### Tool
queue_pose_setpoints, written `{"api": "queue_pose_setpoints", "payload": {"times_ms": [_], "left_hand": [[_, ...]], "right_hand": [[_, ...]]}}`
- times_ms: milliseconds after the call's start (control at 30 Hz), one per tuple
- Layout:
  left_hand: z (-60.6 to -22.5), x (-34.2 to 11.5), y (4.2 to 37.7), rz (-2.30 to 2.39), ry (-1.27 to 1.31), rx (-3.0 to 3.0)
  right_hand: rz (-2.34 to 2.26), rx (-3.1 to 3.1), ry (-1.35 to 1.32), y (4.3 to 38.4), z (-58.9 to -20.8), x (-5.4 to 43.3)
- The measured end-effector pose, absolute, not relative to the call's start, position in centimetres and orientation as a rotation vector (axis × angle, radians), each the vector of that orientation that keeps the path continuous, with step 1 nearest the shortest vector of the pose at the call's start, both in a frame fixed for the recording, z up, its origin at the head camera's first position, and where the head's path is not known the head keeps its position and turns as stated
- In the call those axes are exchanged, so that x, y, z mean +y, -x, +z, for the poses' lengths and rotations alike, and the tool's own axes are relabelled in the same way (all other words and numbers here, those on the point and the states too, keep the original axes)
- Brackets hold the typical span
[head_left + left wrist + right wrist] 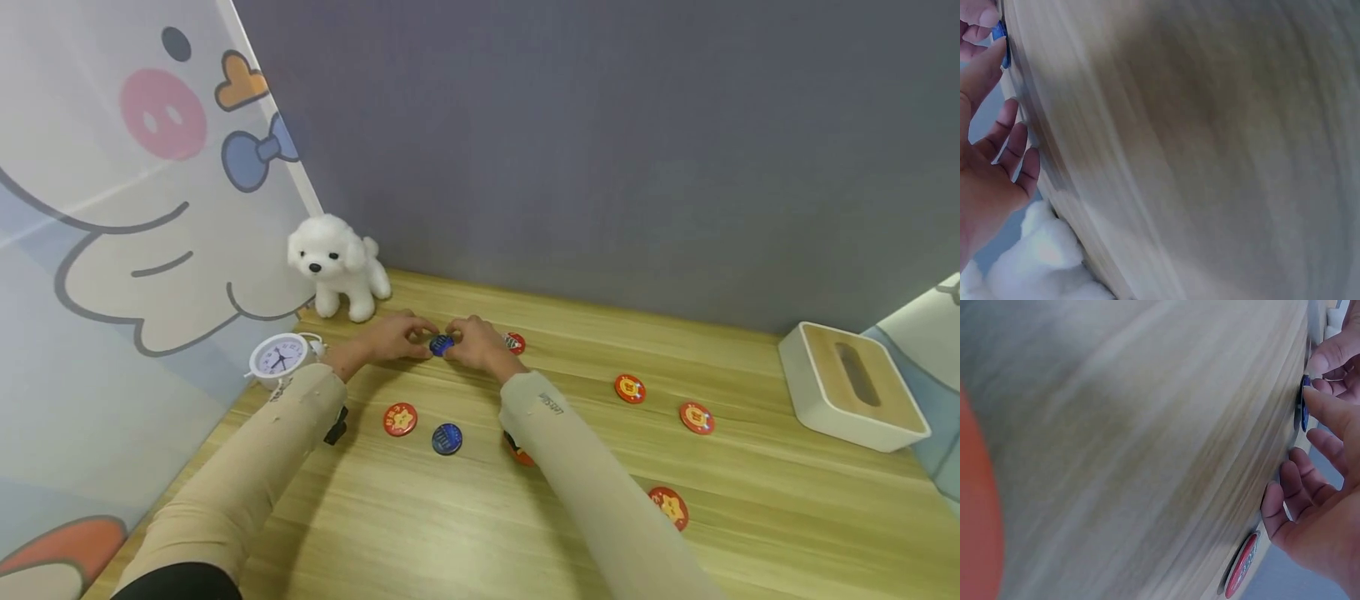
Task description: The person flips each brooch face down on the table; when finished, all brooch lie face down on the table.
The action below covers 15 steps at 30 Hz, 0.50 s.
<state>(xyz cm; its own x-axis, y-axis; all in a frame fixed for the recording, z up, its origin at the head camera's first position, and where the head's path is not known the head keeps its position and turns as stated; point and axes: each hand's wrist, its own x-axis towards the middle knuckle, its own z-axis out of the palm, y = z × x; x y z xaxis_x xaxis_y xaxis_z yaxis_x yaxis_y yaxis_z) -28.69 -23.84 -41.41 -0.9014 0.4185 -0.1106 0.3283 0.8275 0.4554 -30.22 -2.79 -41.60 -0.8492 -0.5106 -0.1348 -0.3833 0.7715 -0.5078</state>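
Note:
A round blue badge [441, 345] lies low at the wooden tabletop between the two hands. My left hand [400, 337] pinches its left side, and my right hand [477, 342] pinches the right side. In the right wrist view the right thumb rests on the rim of the blue badge [1305, 403], with the other fingers curved below. The left wrist view shows the same badge [1002, 44] at the left thumb's tip. Just right of the right hand is a red badge [514, 342] with a white and green picture, partly covered.
Nearer me lie a red star badge [401, 419] and another blue badge [447, 438]. More red badges [630, 388] are spread to the right, one partly under the right sleeve. A plush dog [337, 267], alarm clock [280, 358] and tissue box [855, 385] stand around the edges.

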Motion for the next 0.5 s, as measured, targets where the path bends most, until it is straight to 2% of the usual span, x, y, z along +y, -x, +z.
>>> {"api": "queue_pose_setpoints", "payload": {"times_ms": [500], "left_hand": [[-41.69,-23.64,29.09,0.62,-0.566,2.84]], "right_hand": [[-0.735,2.686,0.676,30.54,-41.75,-2.84]]}}
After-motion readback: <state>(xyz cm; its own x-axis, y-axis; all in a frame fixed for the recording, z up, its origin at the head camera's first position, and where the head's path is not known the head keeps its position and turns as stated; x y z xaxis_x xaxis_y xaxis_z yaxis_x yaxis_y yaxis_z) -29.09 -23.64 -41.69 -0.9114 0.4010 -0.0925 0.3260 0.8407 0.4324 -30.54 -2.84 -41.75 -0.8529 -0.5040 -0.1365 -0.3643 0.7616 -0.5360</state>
